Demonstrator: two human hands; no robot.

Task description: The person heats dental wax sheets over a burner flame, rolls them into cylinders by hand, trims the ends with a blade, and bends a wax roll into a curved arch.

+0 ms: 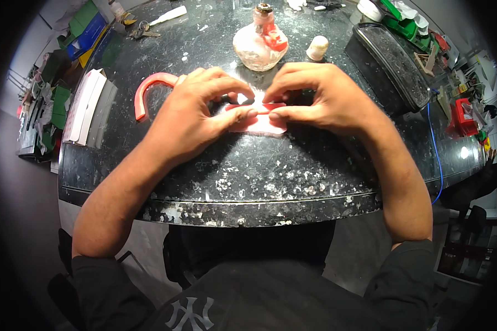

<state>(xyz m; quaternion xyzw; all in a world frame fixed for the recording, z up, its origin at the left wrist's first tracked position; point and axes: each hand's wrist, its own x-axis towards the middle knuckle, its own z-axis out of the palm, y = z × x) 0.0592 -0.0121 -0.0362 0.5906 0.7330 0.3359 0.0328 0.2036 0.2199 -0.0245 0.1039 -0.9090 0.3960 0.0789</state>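
Observation:
Between my hands a small pink wax sheet (264, 126) lies over the black worktop, its far edge folded or rolled into a thicker ridge. My left hand (190, 110) pinches the left end of that ridge, thumb on the near side and fingers beyond it. At the right end, my right hand (328, 102) grips it in the same way. The fingertips are partly lost in bright glare. Left of my left hand rests a curved pink wax strip (142, 95), partly behind that hand. Just beyond my hands stands a glass spirit burner (254, 48) smeared with pink.
A small whitish cap (317, 48) sits right of the burner. Farther right is a long black box (392, 69); a blue cable (436, 149) hangs over the edge. At left lies a white box (87, 107). Bins with green and blue parts (83, 33) line the far left.

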